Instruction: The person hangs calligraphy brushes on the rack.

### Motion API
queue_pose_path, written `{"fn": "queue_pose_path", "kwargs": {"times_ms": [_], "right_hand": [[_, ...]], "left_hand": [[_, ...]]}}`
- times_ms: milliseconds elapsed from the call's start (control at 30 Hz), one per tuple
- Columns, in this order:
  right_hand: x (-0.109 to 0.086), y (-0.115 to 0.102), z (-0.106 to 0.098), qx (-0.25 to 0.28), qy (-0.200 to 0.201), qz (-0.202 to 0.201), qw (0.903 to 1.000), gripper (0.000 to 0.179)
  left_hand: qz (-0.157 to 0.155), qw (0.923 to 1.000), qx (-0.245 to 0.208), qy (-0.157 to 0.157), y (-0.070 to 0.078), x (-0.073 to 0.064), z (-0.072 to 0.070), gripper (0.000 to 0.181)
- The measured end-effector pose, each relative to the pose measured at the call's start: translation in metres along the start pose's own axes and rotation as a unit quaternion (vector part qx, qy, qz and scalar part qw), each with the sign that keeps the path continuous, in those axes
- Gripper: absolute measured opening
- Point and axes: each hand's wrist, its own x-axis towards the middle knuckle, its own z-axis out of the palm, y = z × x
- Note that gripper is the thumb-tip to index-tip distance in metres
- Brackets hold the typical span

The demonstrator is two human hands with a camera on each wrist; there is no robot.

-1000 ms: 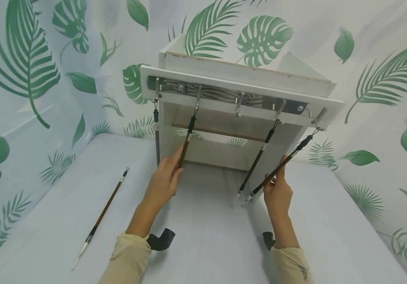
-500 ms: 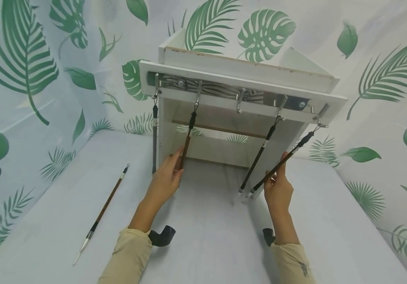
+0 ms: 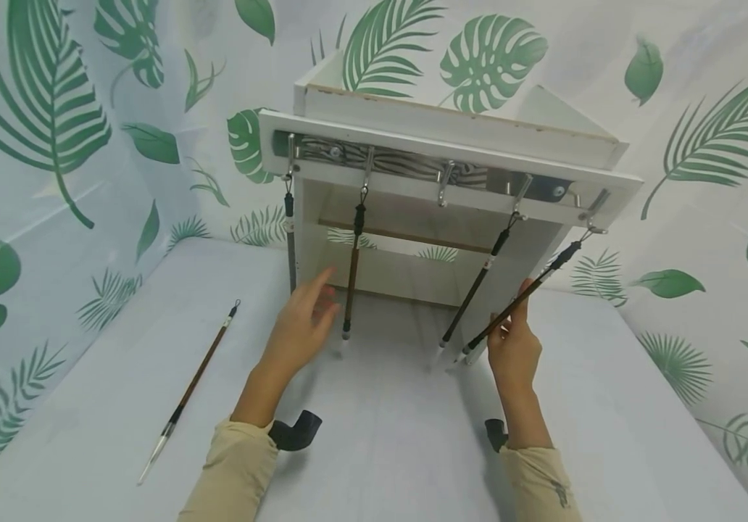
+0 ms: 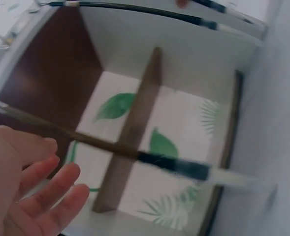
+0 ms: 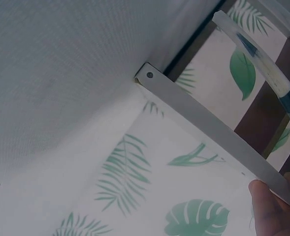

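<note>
Four hooks on the rail of a white shelf unit [image 3: 413, 148] carry hanging brushes with looped dark ends and clear tip covers. My left hand [image 3: 298, 322] has loosely bent fingers and holds nothing. Just to its right hangs a brown-handled brush [image 3: 353, 272], seen in the left wrist view as a brush [image 4: 95, 142] apart from the fingers. At the right, my right hand [image 3: 516, 355] grips the unit's side panel [image 5: 209, 128], its fingers partly hidden behind the rightmost brush [image 3: 524, 297]. That brush's covered tip [image 5: 270, 69] shows inside the panel in the right wrist view.
Another brush [image 3: 198, 377] lies on the white surface at the left. One middle hook [image 3: 444, 185] bears no brush. Black curved pieces [image 3: 296, 431] sit by both wrists. Leaf-patterned sheeting [image 3: 707, 130] surrounds the surface.
My left hand has let go of the brown-handled brush and moved slightly left of it. The brush now hangs straighter on its hook. My right hand stays at the side panel.
</note>
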Motion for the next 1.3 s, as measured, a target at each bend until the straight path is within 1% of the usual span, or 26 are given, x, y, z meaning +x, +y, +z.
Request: {"fn": "queue_pose_path", "kwargs": {"times_ms": [67, 133, 200, 233, 267, 300, 333, 367, 433, 467, 500, 533, 567, 600, 633, 667, 700, 733, 767, 800, 833, 900, 1000, 1100, 1233, 1300], "right_hand": [[0.0, 0.0, 0.0, 0.002, 0.004, -0.003, 1.0, 0.082], [0.0, 0.0, 0.0, 0.004, 0.008, -0.005, 0.9999, 0.082], [0.001, 0.0, 0.0, 0.003, 0.01, -0.006, 0.9999, 0.081], [0.001, 0.0, 0.0, 0.003, 0.011, -0.007, 0.9999, 0.08], [0.002, 0.001, 0.0, 0.004, 0.012, -0.006, 0.9999, 0.08], [0.002, 0.001, 0.0, 0.003, 0.012, -0.006, 0.9999, 0.08], [0.003, 0.001, 0.0, 0.002, 0.013, -0.006, 0.9999, 0.08], [0.003, 0.001, 0.0, 0.002, 0.013, -0.006, 0.9999, 0.08], [0.003, 0.002, 0.001, 0.005, 0.015, -0.005, 0.9999, 0.081], [0.003, 0.002, 0.001, 0.006, 0.016, -0.005, 0.9999, 0.081], [0.002, 0.001, 0.001, 0.006, 0.015, -0.006, 0.9998, 0.081], [0.002, 0.001, 0.001, 0.007, 0.015, -0.007, 0.9998, 0.08], [0.002, 0.001, 0.001, 0.009, 0.014, -0.007, 0.9998, 0.08], [0.002, 0.001, 0.001, 0.01, 0.014, -0.007, 0.9998, 0.08], [0.002, 0.001, 0.001, 0.008, 0.013, -0.006, 0.9999, 0.079], [0.002, 0.001, 0.001, 0.007, 0.013, -0.005, 0.9999, 0.08], [0.002, 0.001, 0.001, 0.006, 0.012, -0.002, 0.9999, 0.08], [0.002, 0.001, 0.001, 0.005, 0.011, 0.001, 0.9999, 0.08], [0.002, 0.001, 0.001, 0.004, 0.01, 0.002, 0.9999, 0.08], [0.002, 0.001, 0.001, 0.001, 0.009, 0.003, 1.0, 0.08], [0.001, 0.001, 0.001, 0.0, 0.008, 0.004, 1.0, 0.08], [0.001, 0.001, 0.001, -0.002, 0.005, 0.004, 1.0, 0.081], [0.0, 0.001, 0.001, -0.002, 0.001, 0.007, 1.0, 0.081], [0.0, 0.0, 0.001, 0.0, -0.004, 0.016, 0.9999, 0.082], [0.0, 0.0, 0.002, 0.0, -0.007, 0.022, 0.9997, 0.082], [0.0, 0.0, 0.002, 0.0, -0.007, 0.023, 0.9997, 0.081]], "left_hand": [[0.003, 0.9996, -0.021, 0.016, 0.003, 0.001, -0.007, 0.053], [0.021, 0.9983, -0.032, 0.045, 0.005, 0.003, -0.016, 0.05], [0.052, 0.9942, -0.033, 0.088, 0.005, 0.004, -0.026, 0.046], [0.066, 0.9909, -0.034, 0.113, 0.005, 0.005, -0.031, 0.043], [0.073, 0.9872, -0.034, 0.137, 0.003, 0.005, -0.036, 0.041], [0.074, 0.9836, -0.036, 0.16, 0.002, 0.005, -0.04, 0.039], [0.069, 0.9807, -0.036, 0.179, -0.001, 0.005, -0.044, 0.037], [0.054, 0.9791, -0.033, 0.193, -0.005, 0.005, -0.049, 0.036], [-0.001, 0.98, -0.019, 0.198, -0.013, 0.003, -0.057, 0.036], [-0.039, 0.9815, -0.005, 0.187, -0.018, 0.001, -0.061, 0.037], [-0.084, 0.9826, 0.014, 0.165, -0.023, -0.001, -0.066, 0.038], [-0.132, 0.9819, 0.034, 0.131, -0.028, -0.003, -0.07, 0.04], [-0.181, 0.9779, 0.058, 0.087, -0.033, -0.005, -0.074, 0.043], [-0.227, 0.9701, 0.078, 0.036, -0.037, -0.007, -0.078, 0.047], [-0.266, 0.9587, 0.098, -0.017, -0.042, -0.009, -0.081, 0.051], [-0.299, 0.9453, 0.112, -0.068, -0.046, -0.011, -0.083, 0.054], [-0.323, 0.9316, 0.125, -0.112, -0.05, -0.012, -0.085, 0.058], [-0.339, 0.9202, 0.132, -0.145, -0.054, -0.014, -0.085, 0.061], [-0.348, 0.9121, 0.138, -0.167, -0.058, -0.015, -0.086, 0.063], [-0.355, 0.9062, 0.141, -0.181, -0.062, -0.017, -0.085, 0.064], [-0.36, 0.9026, 0.142, -0.189, -0.066, -0.018, -0.084, 0.065], [-0.366, 0.8992, 0.142, -0.193, -0.072, -0.022, -0.082, 0.065], [-0.378, 0.8948, 0.139, -0.192, -0.08, -0.026, -0.079, 0.065], [-0.392, 0.8889, 0.152, -0.183, -0.086, -0.029, -0.077, 0.063], [-0.416, 0.8755, 0.178, -0.169, -0.091, -0.033, -0.075, 0.06], [-0.43, 0.8692, 0.182, -0.163, -0.094, -0.035, -0.074, 0.059]]}}
